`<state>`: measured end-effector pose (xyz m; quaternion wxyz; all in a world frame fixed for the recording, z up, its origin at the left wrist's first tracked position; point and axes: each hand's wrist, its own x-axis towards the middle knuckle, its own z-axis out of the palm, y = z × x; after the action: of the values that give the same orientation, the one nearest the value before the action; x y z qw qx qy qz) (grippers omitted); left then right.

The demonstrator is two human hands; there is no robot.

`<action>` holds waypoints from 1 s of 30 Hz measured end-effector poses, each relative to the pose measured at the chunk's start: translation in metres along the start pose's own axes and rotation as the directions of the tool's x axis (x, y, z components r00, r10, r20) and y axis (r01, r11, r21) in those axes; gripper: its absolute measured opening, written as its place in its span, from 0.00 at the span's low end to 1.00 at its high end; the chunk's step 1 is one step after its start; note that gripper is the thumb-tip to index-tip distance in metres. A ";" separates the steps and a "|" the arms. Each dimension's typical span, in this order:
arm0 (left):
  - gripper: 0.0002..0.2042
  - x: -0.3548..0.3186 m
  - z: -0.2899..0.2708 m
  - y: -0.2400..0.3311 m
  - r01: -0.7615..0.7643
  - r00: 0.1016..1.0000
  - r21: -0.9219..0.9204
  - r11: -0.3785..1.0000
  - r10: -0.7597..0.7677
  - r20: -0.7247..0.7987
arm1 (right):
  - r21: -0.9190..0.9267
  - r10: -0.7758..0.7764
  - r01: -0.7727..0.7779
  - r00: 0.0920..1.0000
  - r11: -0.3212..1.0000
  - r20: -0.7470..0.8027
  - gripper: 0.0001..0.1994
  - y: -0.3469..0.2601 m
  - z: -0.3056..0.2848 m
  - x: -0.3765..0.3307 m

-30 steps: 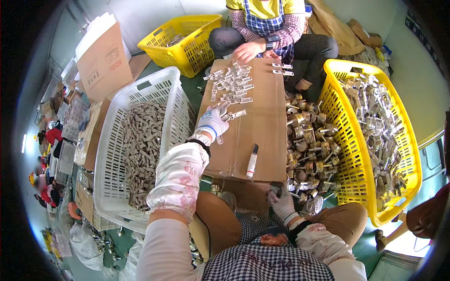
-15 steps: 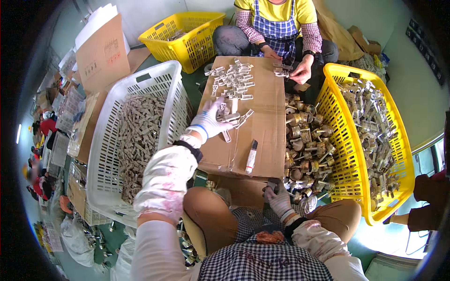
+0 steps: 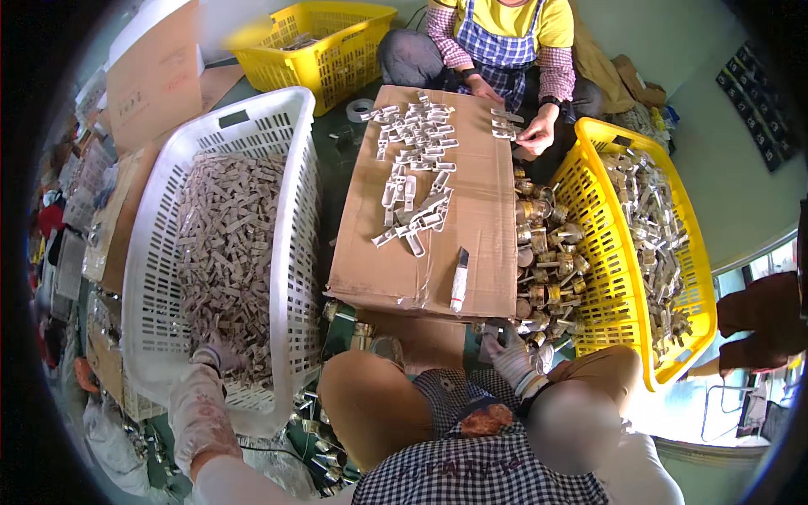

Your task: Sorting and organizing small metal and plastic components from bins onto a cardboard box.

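We are pulling our gloved left hand (image 3: 220, 358) off the flat brown cardboard box (image 3: 480, 210) back into the white slotted plastic basket (image 3: 151, 219) at nine o'clock, fingers buried among grey metal strips (image 3: 223, 236), grip unclear, while our right hand (image 3: 509, 353) is curling loosely by brass fittings (image 3: 543, 269) at four o'clock.

Cardboard box (image 3: 471, 219) between two baskets, left one (image 3: 160, 252) with left hand (image 3: 220, 358) inside.

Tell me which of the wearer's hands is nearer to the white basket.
Left. The left hand reaches into the white basket at its near end, among the small grey pieces. The right hand is well off to its right, below the cardboard box.
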<state>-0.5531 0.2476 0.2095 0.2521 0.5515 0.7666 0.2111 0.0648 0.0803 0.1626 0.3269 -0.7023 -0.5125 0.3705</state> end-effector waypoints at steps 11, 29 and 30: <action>0.43 0.049 0.260 0.128 -0.245 0.839 -0.471 0.847 0.429 0.334 | -0.255 -0.286 0.269 0.957 0.929 -0.035 0.16 0.064 0.014 -0.007; 0.38 0.011 0.347 0.199 -0.277 0.526 -0.723 0.633 0.730 0.437 | 0.318 0.060 -0.045 0.998 0.947 -0.036 0.20 -0.027 0.010 -0.005; 0.38 0.010 0.347 0.200 -0.276 0.517 -0.729 0.626 0.736 0.437 | 0.330 -0.027 0.045 0.998 0.943 -0.059 0.21 -0.022 0.011 -0.004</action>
<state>-0.1932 0.3339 0.0568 0.5996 0.6925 0.2956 0.2711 0.0438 0.0830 0.1765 0.4605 -0.6377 -0.4467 0.4264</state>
